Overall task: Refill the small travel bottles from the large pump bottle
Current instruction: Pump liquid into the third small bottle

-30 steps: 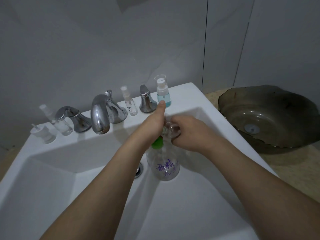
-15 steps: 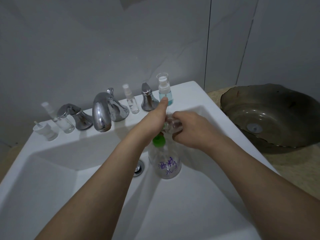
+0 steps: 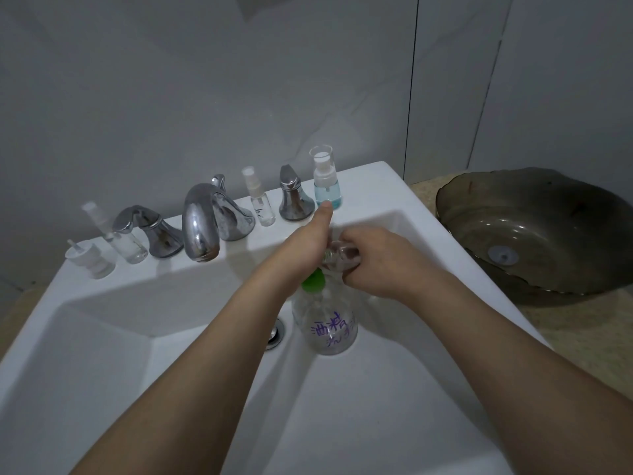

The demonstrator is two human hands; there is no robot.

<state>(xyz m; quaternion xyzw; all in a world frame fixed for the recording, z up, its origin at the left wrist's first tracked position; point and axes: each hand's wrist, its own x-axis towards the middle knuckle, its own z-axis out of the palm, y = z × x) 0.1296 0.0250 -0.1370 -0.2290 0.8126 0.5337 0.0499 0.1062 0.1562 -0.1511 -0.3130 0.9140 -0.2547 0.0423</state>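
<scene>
A large clear pump bottle with purple writing and a green collar stands in the white sink basin. My left hand sits on top of its pump head, thumb stretched forward; the pump head itself is hidden under the hand. My right hand grips a small clear travel bottle, tilted with its mouth toward the pump. On the sink's back ledge stand a blue-liquid spray bottle, a slim clear spray bottle, another clear spray bottle and a small white pump cap.
A chrome faucet with two handles lines the ledge. The drain lies beside the pump bottle. A dark glass vessel basin sits on the counter to the right. A grey wall rises behind.
Both hands and the bottles stay in the same arrangement. Only the view has shifted slightly.
</scene>
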